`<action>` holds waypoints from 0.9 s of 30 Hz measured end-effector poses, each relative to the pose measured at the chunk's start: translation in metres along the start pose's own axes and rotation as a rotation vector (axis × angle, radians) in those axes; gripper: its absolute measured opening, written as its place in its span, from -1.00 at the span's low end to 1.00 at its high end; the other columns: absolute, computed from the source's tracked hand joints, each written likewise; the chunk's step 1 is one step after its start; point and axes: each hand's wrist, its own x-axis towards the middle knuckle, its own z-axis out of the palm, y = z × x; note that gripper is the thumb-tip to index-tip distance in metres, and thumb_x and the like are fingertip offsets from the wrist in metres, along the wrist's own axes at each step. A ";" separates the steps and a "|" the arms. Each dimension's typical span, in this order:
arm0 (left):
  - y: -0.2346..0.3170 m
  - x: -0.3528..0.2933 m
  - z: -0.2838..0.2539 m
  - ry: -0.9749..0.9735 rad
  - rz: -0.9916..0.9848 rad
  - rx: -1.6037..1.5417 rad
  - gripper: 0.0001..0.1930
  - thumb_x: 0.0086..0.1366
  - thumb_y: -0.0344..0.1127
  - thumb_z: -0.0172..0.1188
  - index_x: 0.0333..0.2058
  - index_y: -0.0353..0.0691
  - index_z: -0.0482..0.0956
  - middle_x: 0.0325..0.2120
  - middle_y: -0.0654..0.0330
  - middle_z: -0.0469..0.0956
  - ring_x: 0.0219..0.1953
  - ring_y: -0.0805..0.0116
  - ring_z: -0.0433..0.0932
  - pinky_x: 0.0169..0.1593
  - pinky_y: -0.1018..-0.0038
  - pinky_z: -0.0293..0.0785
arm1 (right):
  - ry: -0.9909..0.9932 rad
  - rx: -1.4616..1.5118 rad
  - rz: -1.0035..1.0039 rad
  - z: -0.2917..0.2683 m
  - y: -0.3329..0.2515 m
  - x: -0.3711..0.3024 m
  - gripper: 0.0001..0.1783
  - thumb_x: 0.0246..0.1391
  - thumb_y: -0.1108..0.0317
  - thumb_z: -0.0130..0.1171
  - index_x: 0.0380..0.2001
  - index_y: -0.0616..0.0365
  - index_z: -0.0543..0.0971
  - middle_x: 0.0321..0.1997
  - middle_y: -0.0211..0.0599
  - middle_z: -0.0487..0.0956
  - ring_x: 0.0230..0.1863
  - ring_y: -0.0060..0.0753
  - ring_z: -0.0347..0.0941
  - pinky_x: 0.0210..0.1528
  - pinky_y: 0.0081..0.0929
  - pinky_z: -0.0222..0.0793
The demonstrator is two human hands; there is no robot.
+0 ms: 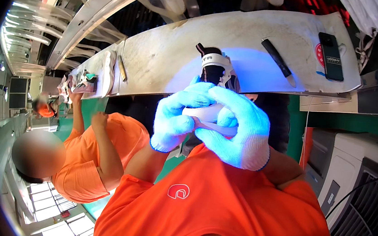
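Both my hands wear knitted gloves, lit blue-white. A black and white shoe (215,68) lies at the near edge of the bench, its dark collar and pull loop pointing away from me. At its near end, my left hand (175,114) curls round a white, sole-like shoe part (205,113). My right hand (242,130) closes on the same part from the other side, thumb toward me. Fingers hide where this part meets the shoe. Beyond the hands lies a black-handled knife or similar tool (276,58), touched by neither.
On the long pale bench (159,47), a dark phone (331,56) lies at right. Further left are a white sole (108,71), a slim tool (121,68) and other shoes (85,82). A co-worker in orange (99,155) sits close on my left. Grey machine housings (353,156) stand right.
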 end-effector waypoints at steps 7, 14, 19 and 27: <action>0.024 -0.005 0.026 0.159 -0.114 0.045 -0.63 0.39 -0.17 0.45 -0.01 -0.34 0.67 0.36 -0.16 0.52 0.33 0.05 0.59 0.44 0.07 0.48 | 0.006 0.038 0.002 0.011 0.002 -0.005 -0.19 -0.12 0.40 0.70 0.28 0.15 0.65 -0.08 -0.19 0.77 -0.27 -0.21 0.73 -0.25 -0.30 0.65; 0.029 0.001 0.026 0.155 -0.167 0.105 -0.56 0.30 -0.20 0.55 0.02 -0.33 0.66 0.26 -0.04 0.61 0.22 0.16 0.66 0.33 0.18 0.58 | 0.090 0.040 -0.069 0.005 0.003 0.000 -0.14 -0.06 0.34 0.69 0.35 0.12 0.60 -0.07 -0.16 0.76 -0.21 -0.13 0.74 -0.27 -0.22 0.65; 0.024 0.015 0.022 0.078 -0.020 0.344 -0.42 0.04 -0.28 0.73 0.03 -0.36 0.71 0.12 -0.01 0.71 0.16 0.16 0.70 0.32 0.18 0.57 | 0.005 -0.148 0.014 -0.006 -0.002 0.001 -0.06 -0.07 0.29 0.76 0.38 0.17 0.55 0.06 -0.09 0.73 -0.06 -0.07 0.73 -0.07 -0.21 0.69; 0.028 0.025 0.012 0.006 0.086 0.453 -0.50 0.02 -0.39 0.67 -0.04 -0.35 0.73 0.03 -0.07 0.77 0.16 0.07 0.71 0.31 0.13 0.57 | -0.008 -0.064 0.016 -0.002 0.024 0.011 -0.16 -0.13 0.14 0.81 0.23 0.07 0.64 0.00 -0.16 0.73 -0.08 -0.07 0.72 -0.06 -0.23 0.67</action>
